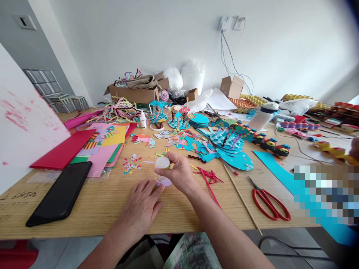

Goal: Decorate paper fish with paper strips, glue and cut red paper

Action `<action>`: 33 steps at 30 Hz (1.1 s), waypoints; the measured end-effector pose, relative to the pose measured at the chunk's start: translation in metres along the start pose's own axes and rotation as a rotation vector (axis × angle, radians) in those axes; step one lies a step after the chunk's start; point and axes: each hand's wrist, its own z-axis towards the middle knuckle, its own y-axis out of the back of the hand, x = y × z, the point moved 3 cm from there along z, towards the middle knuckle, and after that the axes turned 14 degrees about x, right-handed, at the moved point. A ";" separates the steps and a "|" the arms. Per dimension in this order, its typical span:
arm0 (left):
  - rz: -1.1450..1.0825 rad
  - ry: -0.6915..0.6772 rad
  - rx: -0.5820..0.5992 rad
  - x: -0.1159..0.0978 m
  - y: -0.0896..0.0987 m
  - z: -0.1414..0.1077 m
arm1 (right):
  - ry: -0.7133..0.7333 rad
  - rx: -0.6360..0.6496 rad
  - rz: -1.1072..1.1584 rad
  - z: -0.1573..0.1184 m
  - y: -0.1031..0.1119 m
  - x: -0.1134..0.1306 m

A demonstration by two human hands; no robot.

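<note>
My right hand is closed on a small round see-through plastic container with a whitish top, held just above the table. Below it lies a small piece of purple paper, partly hidden by the container and fingers. My left hand rests on the wood, fingers stretched out, their tips beside the purple paper; whether they press on it I cannot tell. Just beyond my hands are small coloured paper dots and yellow and green paper strips. Red paper strips lie right of my right hand.
A black phone and coloured paper sheets lie left. Red-handled scissors, a wooden stick and a long blue paper strip are right. Blue paper crafts, a glue bottle and a cardboard box stand farther back.
</note>
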 end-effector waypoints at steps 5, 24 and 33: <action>0.006 0.001 -0.032 0.002 -0.004 -0.001 | 0.022 0.004 -0.007 -0.005 0.001 0.001; 0.012 -0.010 -0.035 0.003 -0.006 -0.002 | -0.062 0.019 0.021 -0.012 0.009 0.003; 0.029 0.004 -0.048 0.001 -0.003 -0.002 | -0.021 -0.011 -0.024 -0.013 0.011 -0.005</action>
